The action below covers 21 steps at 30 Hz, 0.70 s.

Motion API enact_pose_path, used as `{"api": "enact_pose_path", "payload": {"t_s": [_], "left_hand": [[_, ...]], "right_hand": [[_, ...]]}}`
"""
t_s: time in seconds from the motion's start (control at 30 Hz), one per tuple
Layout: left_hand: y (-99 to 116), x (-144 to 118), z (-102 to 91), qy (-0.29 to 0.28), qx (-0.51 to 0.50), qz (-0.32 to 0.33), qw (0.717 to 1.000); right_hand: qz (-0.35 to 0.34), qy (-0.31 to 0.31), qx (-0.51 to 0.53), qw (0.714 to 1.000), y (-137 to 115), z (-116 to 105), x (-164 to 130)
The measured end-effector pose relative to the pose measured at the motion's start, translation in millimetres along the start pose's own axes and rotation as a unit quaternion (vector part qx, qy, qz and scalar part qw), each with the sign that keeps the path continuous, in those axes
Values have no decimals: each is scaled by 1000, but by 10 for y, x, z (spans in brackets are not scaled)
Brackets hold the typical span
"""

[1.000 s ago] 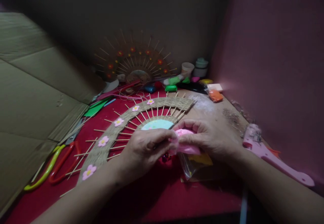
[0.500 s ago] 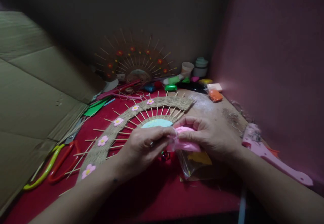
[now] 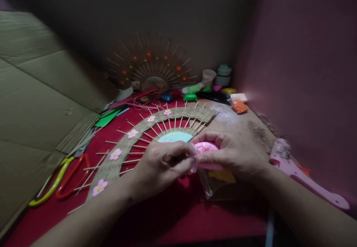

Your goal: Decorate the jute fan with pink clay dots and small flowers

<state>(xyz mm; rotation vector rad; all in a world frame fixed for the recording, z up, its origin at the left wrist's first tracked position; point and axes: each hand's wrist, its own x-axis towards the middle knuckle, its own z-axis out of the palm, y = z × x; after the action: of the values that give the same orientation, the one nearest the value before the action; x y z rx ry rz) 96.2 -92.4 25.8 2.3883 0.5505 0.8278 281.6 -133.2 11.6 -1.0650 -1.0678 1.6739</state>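
Note:
A small clear packet of pink clay (image 3: 208, 149) is between my two hands, above the red table surface. My left hand (image 3: 167, 161) pinches the packet's crumpled plastic end. My right hand (image 3: 223, 154) grips the pink body between thumb and fingers. Behind the hands lies a fan-shaped woven piece (image 3: 122, 143) with thin sticks and pink flowers, its light blue centre (image 3: 175, 137) partly hidden by my left hand. Under my right hand, a clear bag with something yellow (image 3: 223, 175) is partly covered.
Scissors with yellow and red handles (image 3: 74, 176) lie at the left beside a cardboard wall (image 3: 33, 90). A pink-handled tool (image 3: 306, 180) rests at the right. Farther back are an orange packet (image 3: 240, 106), a cup (image 3: 208, 76), a lidded jar (image 3: 223, 75) and a second fan-shaped piece (image 3: 150, 59).
My left fingers have shifted slightly lower on the packet's plastic end. A shiny round object below the hands is now hidden. The whole view has shifted a little.

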Motion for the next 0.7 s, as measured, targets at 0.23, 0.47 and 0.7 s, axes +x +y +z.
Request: {"api": "enact_pose_path", "payload": {"t_s": [0.23, 0.47, 0.7], "left_hand": [[-4, 7, -38, 25, -142, -168, 975], [-17, 22, -97, 21, 75, 34, 996], [-24, -5, -38, 0, 123, 60, 991]], "right_hand": [[-31, 30, 37, 998, 16, -42, 1], [-45, 40, 18, 998, 17, -63, 4], [-36, 37, -20, 998, -37, -32, -5]]}}
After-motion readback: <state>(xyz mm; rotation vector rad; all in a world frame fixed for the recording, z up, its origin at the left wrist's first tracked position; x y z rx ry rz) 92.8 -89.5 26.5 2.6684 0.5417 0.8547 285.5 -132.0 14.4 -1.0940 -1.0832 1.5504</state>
